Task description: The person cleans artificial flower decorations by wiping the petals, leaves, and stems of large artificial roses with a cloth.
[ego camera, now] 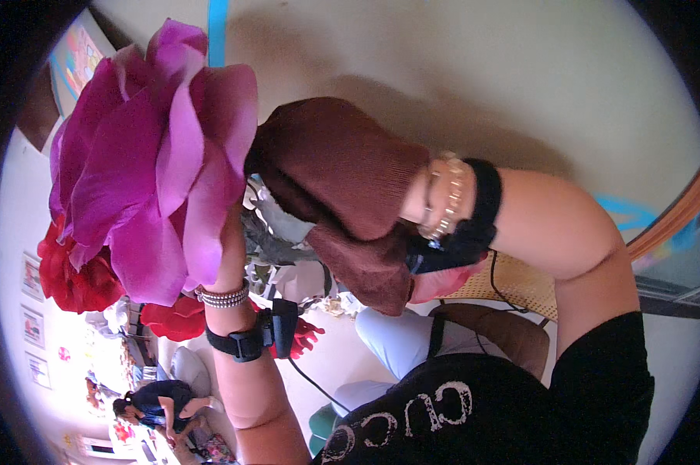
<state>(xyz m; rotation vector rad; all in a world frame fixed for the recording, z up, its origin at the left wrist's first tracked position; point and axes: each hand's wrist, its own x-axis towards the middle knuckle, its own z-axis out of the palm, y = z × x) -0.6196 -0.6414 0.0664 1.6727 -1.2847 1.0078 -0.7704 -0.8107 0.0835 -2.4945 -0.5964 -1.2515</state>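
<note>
A large purple-pink artificial flower (pixel 152 168) with broad petals fills the upper left. My left hand (pixel 229 256) reaches up behind it; its fingers are hidden by the petals, so its hold cannot be seen. Brown ribbed-knit fabric (pixel 350 168) covers my right hand (pixel 414 200) beside the flower, leaving only the wrist side bare. Whether the fabric is worn or held cannot be told. A lower fold of the brown fabric hangs towards my lap. Both wrists bear bracelets and black straps with devices.
Red artificial flowers (pixel 79 270) stand behind the purple-pink one. Grey and white crumpled material (pixel 292 232) lies beyond my arms. A woven cane seat or panel (pixel 521 285) and a brown cushion (pixel 495 337) are near me. Cables hang from both wrist devices. A seated person (pixel 158 407) is in the background.
</note>
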